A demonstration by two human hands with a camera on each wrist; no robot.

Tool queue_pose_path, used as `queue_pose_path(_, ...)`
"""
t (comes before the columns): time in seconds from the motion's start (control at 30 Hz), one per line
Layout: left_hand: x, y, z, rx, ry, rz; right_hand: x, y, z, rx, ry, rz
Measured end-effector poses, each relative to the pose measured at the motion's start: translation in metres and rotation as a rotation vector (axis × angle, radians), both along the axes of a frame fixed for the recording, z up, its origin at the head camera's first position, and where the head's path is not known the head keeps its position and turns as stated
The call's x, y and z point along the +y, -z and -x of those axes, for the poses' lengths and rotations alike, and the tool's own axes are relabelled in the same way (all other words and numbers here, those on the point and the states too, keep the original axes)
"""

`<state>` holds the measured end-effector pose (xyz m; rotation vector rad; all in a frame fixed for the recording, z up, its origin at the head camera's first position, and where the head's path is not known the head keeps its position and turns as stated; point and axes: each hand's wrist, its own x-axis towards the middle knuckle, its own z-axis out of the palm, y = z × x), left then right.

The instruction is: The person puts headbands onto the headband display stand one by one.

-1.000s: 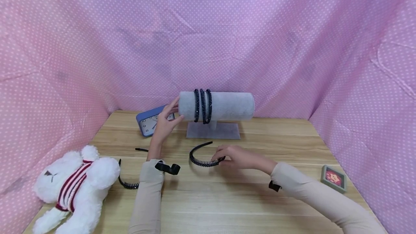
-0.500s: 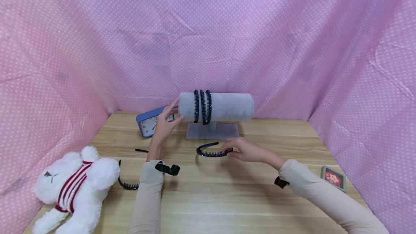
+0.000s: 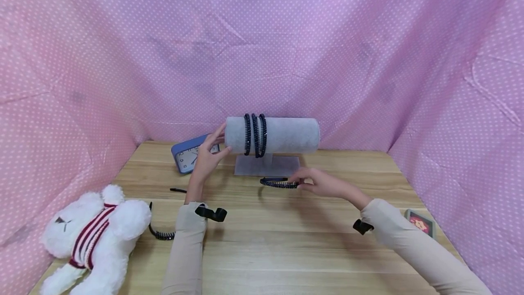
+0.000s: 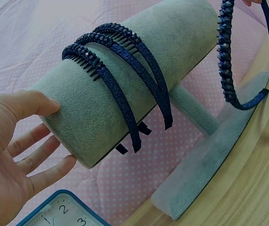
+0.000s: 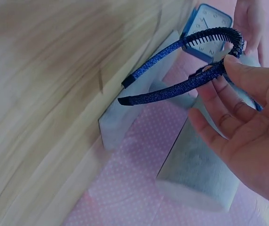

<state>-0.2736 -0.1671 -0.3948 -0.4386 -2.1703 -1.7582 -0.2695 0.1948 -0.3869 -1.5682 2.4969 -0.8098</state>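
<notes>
Soft, even brightness fills my head view: the pink curtain (image 3: pixel 262 49) runs from paler at lower left to deeper lilac at upper right. A milky sheen lies on the near worktop (image 3: pixel 254 263), and below my right fingers (image 3: pixel 302 174) a soft-edged shadow spreads, so the light seems to come from overhead. The wide lens stretches the cloth's dots toward the outer edges. My left wrist view is dimmer and cooler, bluish green, yet my left fingers (image 4: pixel 53 174) look fairly crisp. My right wrist view is hazier: the wood grain smears, a thin shadow streaks it near the headband (image 5: pixel 172 90), and the clock (image 5: pixel 207 30) has softened numerals.
</notes>
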Motion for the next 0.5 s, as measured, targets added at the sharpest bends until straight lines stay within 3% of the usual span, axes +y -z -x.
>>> queue_pose_path(0.23,-0.006,0.023,0.02,0.0,-0.007,-0.017,0.017,-0.007,0.009,-0.038,0.062,-0.01)
queue_pose_path(0.5,-0.007,0.027,0.021,0.02,-0.008,-0.014,0.041,-0.021,0.015,-0.162,0.164,-0.036)
